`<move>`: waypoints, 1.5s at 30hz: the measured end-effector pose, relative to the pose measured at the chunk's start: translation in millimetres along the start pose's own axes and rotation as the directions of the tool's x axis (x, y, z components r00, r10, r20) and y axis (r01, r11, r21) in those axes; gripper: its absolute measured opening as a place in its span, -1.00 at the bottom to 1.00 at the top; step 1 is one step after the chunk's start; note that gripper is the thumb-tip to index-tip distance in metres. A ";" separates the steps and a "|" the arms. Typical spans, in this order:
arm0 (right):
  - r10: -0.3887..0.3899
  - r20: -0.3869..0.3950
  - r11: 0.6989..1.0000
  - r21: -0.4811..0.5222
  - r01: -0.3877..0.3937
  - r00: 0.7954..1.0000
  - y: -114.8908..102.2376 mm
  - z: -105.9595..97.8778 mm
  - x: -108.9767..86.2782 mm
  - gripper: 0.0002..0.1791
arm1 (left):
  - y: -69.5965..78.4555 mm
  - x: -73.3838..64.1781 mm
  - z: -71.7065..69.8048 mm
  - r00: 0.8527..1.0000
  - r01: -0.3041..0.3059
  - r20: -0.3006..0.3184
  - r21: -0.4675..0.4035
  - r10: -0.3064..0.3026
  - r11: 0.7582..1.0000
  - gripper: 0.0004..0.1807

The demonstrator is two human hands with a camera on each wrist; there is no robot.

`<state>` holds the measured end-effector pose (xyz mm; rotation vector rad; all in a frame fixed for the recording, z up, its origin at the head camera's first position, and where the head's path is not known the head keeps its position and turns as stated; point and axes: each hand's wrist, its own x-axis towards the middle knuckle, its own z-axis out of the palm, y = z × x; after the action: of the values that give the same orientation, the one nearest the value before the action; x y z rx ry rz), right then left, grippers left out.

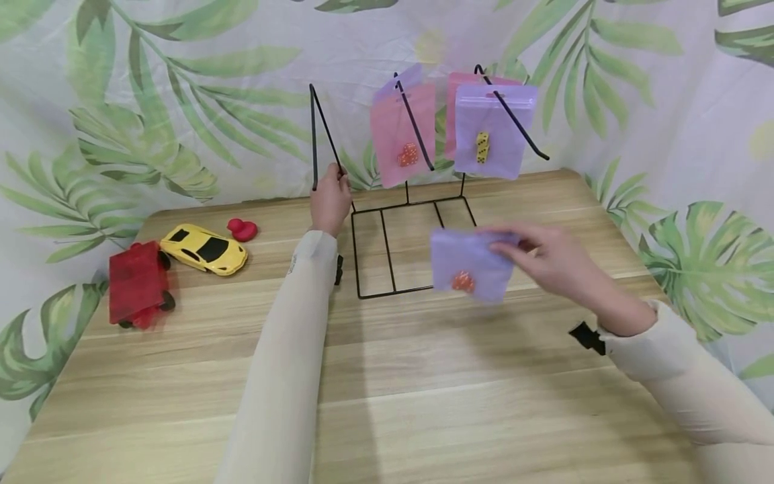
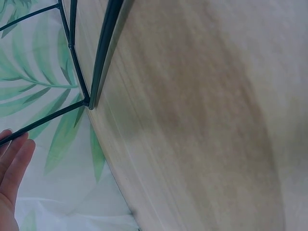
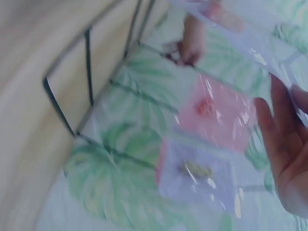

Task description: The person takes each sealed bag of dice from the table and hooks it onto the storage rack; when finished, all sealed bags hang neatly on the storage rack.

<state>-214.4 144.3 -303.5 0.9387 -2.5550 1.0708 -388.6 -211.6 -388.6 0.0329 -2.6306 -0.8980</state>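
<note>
A black wire rack point(image 1: 376, 296) with upright posts and several slanting prongs stands at the back of the table. My left hand point(image 1: 330, 203) grips its left post; the left wrist view shows fingertips point(image 2: 23, 144) at the wire. In front of the rack, my right hand point(image 1: 553, 265) pinches the top edge of a purple zip bag point(image 1: 478, 259) with orange dice inside, blurred. On the middle prong hangs a pink bag point(image 1: 393, 121) of orange dice, a purple bag behind it. A purple bag point(image 1: 504, 128) with yellow dice hangs on the right prong before a pink one.
At the table's left lie a red toy vehicle point(image 1: 136, 282), a yellow toy car point(image 1: 208, 250) and a small red rubber-looking toy point(image 1: 243, 230). A leaf-patterned cloth point(image 1: 211, 87) hangs behind the wooden table point(image 1: 423, 403). The rack's prongs jut toward me.
</note>
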 end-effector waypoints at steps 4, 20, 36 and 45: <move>-0.005 -0.231 0.990 0.135 0.037 0.973 1.8 -23.1 2.9 -0.66 | -0.6 -0.1 0.0 1.000 -0.020 -0.022 0.008 0.020 1.000 -0.71; 0.035 -0.433 0.956 0.279 0.097 0.901 22.4 -48.9 19.8 -0.63 | -1.1 1.7 1.5 0.999 -0.030 -0.037 0.018 0.031 0.999 -0.73; 0.288 -0.323 0.876 0.469 -0.112 0.902 55.0 -51.4 80.9 -0.73 | -2.1 -0.5 3.9 0.999 -0.022 -0.027 -0.006 0.022 1.000 -0.74; 0.384 -0.331 0.907 0.309 -0.286 0.862 59.7 -49.7 101.9 -0.67 | -2.6 0.3 1.6 1.000 -0.012 -0.025 0.003 0.012 1.000 -0.75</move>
<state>-333.1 162.4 -258.9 0.2709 -2.3289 1.5304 -389.7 -212.8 -391.2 0.0282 -2.6063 -0.8846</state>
